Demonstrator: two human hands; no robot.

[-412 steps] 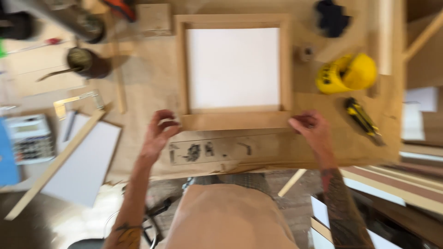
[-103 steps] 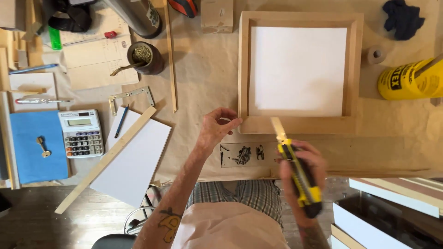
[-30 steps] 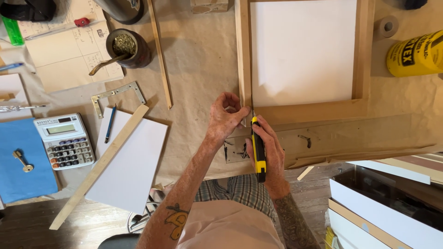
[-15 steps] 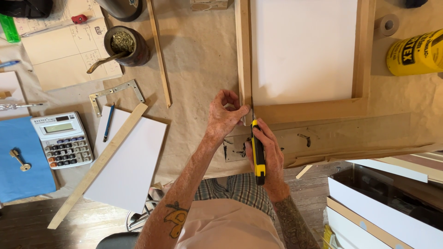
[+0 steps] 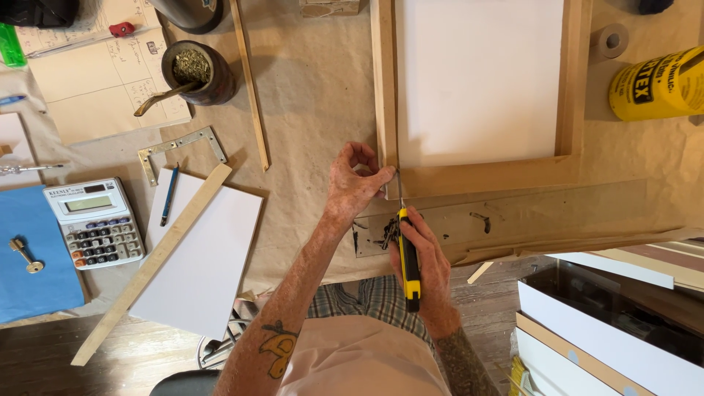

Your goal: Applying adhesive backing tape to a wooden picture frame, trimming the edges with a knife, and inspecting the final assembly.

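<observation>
A square wooden frame [image 5: 484, 176] with a white panel [image 5: 480, 73] inside lies on the brown-paper-covered bench. My left hand [image 5: 356, 185] presses on the frame's near left corner, fingers curled over the left rail. My right hand [image 5: 419, 258] grips a yellow and black utility knife [image 5: 408, 253], its blade tip touching that same corner just right of my left fingers.
A yellow glue bottle [image 5: 660, 84] and tape roll [image 5: 609, 40] lie at the right. To the left are a white board [image 5: 209, 264] under a wood strip [image 5: 150, 264], a calculator [image 5: 95, 224], a metal square [image 5: 183, 147], a cup of herbs [image 5: 198, 70] and a thin stick [image 5: 249, 81].
Earlier both hands held the frame's front rail; then my right hand took the knife. Over the last second the knife has slid slightly toward me along the corner, with the left hand steady.
</observation>
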